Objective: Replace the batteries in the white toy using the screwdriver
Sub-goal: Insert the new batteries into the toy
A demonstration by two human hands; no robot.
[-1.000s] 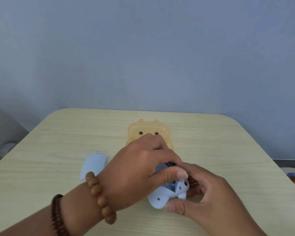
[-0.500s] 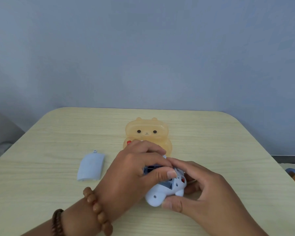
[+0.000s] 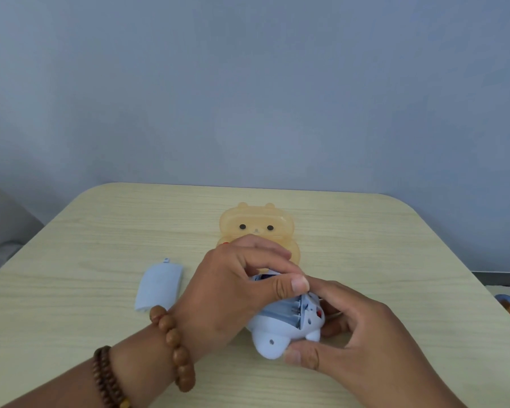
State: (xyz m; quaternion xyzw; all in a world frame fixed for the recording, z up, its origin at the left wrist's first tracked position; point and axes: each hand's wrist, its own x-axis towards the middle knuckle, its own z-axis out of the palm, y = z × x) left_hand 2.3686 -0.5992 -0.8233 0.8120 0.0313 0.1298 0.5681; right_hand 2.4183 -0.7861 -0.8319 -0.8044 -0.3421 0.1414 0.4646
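Two hands meet over the white toy (image 3: 277, 334), which lies belly-up on the tabletop (image 3: 100, 231) a little right of centre and closer to the near edge than the far one. The left hand (image 3: 233, 293), wrist ringed with wooden bead bracelets (image 3: 171, 340), arches over the toy from the left. Its thumb and curled fingers pinch what appears to be a dark battery (image 3: 265, 276) at the far end of the open battery compartment (image 3: 283, 313). The right hand (image 3: 362, 334) grips the toy from the right and near side, thumb pressed against a stubby foot.

The compartment's ribbed slots seem to run from far-left to near-right, so the battery would have to travel along that line, and the left hand sits directly above it.

The detached battery cover (image 3: 159, 285) rests on the tabletop just left of the left wrist. An orange bear-shaped case (image 3: 256, 228) lies beyond the hands toward the far edge. No screwdriver is in view.
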